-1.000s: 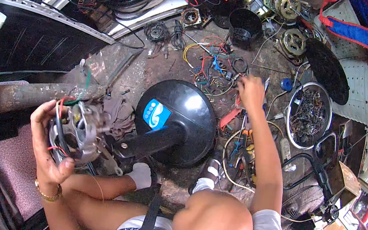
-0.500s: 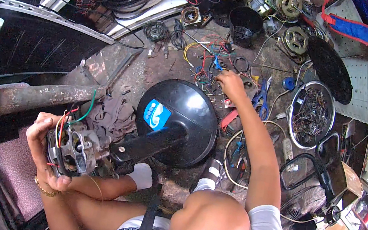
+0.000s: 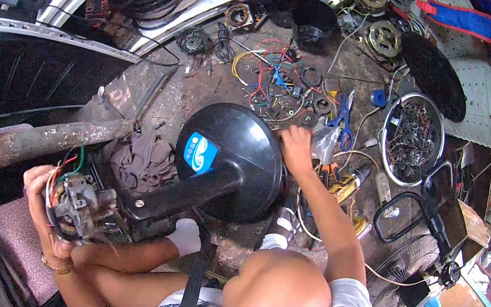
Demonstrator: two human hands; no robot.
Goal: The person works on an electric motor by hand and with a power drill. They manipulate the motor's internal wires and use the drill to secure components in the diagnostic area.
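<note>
- Metal motor point(image 3: 84, 205), at near left, is grasped by left hand point(image 3: 42, 202) from outside, seemingly for steadiness
- Right hand point(image 3: 297, 150) is curled beside black base point(image 3: 252, 148); whether something is held cannot be told

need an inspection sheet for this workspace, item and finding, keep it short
Surface: dark, stained floor, strewn with small parts
Job's things: motor with exposed metal housing; black round base lying beyond it
Clutter: metal bowl full of small metal parts; blue scissors; crumpled cloth left of the base
Left hand: grips the motor
Right hand: at the base's right rim, fingers curled; whether it holds anything is unclear
Cables: red and green wires on the motor; tangled coloured wires beyond the base
Surroundings: fan grille at right; blue-and-red strap at upper right
</note>
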